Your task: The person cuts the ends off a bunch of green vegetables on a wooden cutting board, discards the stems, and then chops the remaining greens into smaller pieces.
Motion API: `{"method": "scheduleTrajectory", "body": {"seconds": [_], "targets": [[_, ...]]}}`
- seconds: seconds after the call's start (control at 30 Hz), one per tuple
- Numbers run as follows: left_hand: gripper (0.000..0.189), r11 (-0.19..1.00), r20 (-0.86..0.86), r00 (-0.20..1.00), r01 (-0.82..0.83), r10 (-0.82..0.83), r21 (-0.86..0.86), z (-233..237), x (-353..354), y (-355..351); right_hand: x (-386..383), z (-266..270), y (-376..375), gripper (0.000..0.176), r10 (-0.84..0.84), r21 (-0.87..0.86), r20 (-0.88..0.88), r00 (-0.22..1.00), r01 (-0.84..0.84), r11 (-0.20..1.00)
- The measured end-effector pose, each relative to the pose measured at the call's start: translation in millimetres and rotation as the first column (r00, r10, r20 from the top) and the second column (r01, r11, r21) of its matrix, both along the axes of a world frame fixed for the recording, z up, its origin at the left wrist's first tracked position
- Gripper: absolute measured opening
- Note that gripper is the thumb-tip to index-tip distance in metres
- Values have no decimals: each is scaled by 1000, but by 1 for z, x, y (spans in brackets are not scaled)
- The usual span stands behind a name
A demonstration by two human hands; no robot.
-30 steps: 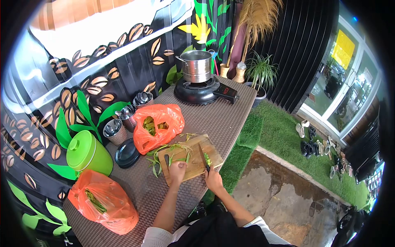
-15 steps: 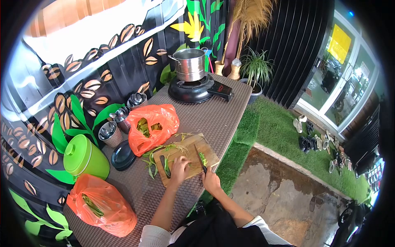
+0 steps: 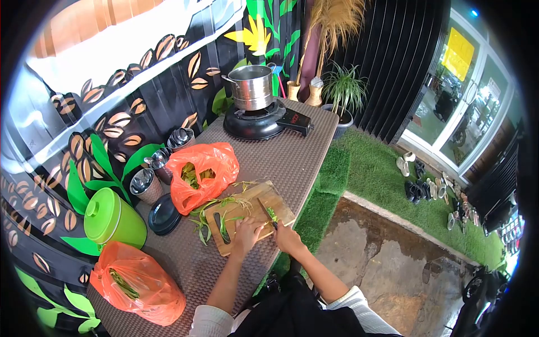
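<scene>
My right hand (image 3: 288,240) is closed around the handle of a knife (image 3: 264,207), whose blade lies over the wooden cutting board (image 3: 276,197). Small chopped greens (image 3: 272,213) cling beside the blade. My left hand (image 3: 246,235) rests on the board's near side, left of the knife, with its fingers curled down and together. What is under those fingers is mostly hidden; a few green strips show close by. Long green stalks and trimmings (image 3: 203,223) spread over the board's left edge onto the table. Touching that pile is an open orange plastic bag (image 3: 222,163) with leaves inside.
A second orange bag (image 3: 151,289) of greens stands at the table's near left. Along the wall are a green lidded bucket (image 3: 115,216), dark plates (image 3: 165,213) and cutlery holders (image 3: 147,185). A steel pot (image 3: 252,90) sits on a black portable stove (image 3: 252,124) at the far end.
The view has shifted slightly, moving the scene a little left. The knife blade has tilted and moved a little at the greens; my left hand stays on the board near it.
</scene>
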State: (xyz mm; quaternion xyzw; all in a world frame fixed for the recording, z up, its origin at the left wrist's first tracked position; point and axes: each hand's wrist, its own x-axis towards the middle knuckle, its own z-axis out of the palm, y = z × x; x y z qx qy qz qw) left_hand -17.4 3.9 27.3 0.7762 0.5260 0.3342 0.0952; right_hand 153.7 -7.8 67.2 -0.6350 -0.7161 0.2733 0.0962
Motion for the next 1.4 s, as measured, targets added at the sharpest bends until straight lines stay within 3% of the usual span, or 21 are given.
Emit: {"method": "scheduleTrajectory", "body": {"seconds": [0.1, 0.17, 0.27, 0.57, 0.73, 0.93, 1.03, 1.1, 1.17, 1.4], "targets": [[13, 1000, -41, 999, -25, 25, 5, -9, 1, 1, -3, 3, -6, 30, 34, 22, 45, 998, -35, 999], [12, 1000, 87, 996, -14, 14, 0, -21, 1, 5, -10, -2, -15, 29, -11, -1, 39, 999, 11, 1000], [13, 999, 129, 992, -22, 18, 30, -11, 2, -1, -18, -26, -22, 32, -44, 50, 78, 996, 40, 998], [12, 994, 232, 967, -110, 103, 20, -19, 7, -5, -12, -16, -11, 35, 11, 60, 5, 1000, -11, 998], [12, 993, 227, 967, -119, 117, -5, -19, 9, -4, -23, -20, -21, 34, -71, 3, 13, 997, 71, 997], [13, 991, 226, 965, -131, 131, -17, -21, 8, -3, -15, -13, -12, 38, 6, 54, -18, 1000, -5, 999], [13, 993, 248, 962, -120, 113, 12, -21, 5, -4, -22, -1, -34, 34, -61, -62, 53, 997, 64, 996], [13, 994, 259, 960, -110, 101, 19, -21, 6, -3, -29, -6, -37, 36, -63, -56, 65, 996, 66, 996], [12, 979, 351, 918, -142, 186, -147, -24, 5, -3, -31, -19, -30, 34, -65, -28, 71, 995, 67, 997], [11, 986, 317, 934, -151, 167, -73, -22, 5, -6, -20, -16, -20, 34, -9, 44, 21, 1000, 8, 999]]}}
